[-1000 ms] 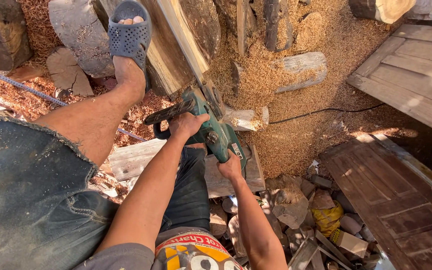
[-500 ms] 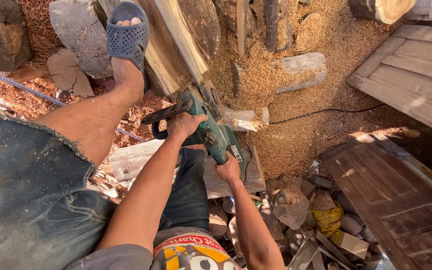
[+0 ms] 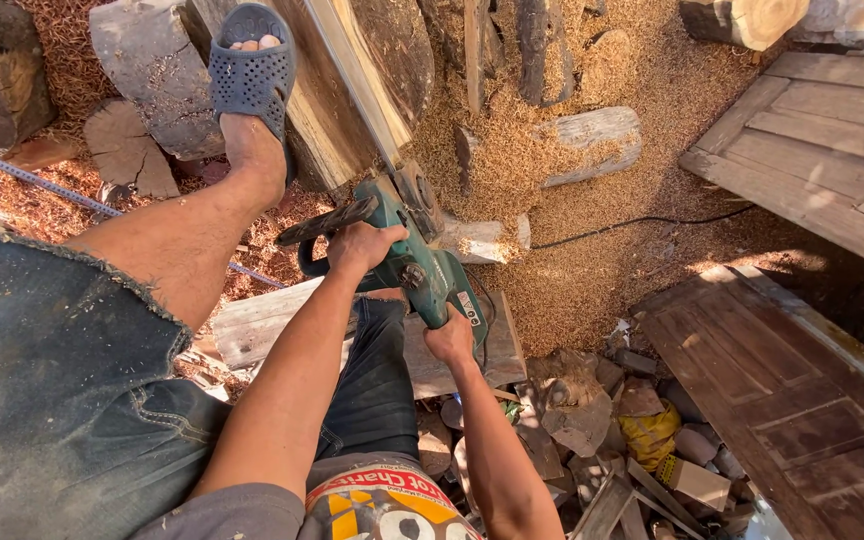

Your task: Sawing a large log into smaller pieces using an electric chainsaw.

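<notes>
The green electric chainsaw [image 3: 422, 262] sits low against the long pale wooden log [image 3: 347, 95], its bar buried in the cut where bark meets the sawn face. The left hand [image 3: 360, 246] wraps shut around the black front handle, the right hand [image 3: 450, 338] clamps the rear handle, steadying it from both ends. A foot in a blue perforated sandal [image 3: 252, 68] pins the log. Sawdust [image 3: 602, 230] leaves open ground rightward, up to the wooden door panels [image 3: 802, 390].

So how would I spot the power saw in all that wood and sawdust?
Start at the big slanted log under the blue sandal. At its lower end both hands grip the saw. It is the only green, plastic-bodied thing there, with a black loop handle.
</notes>
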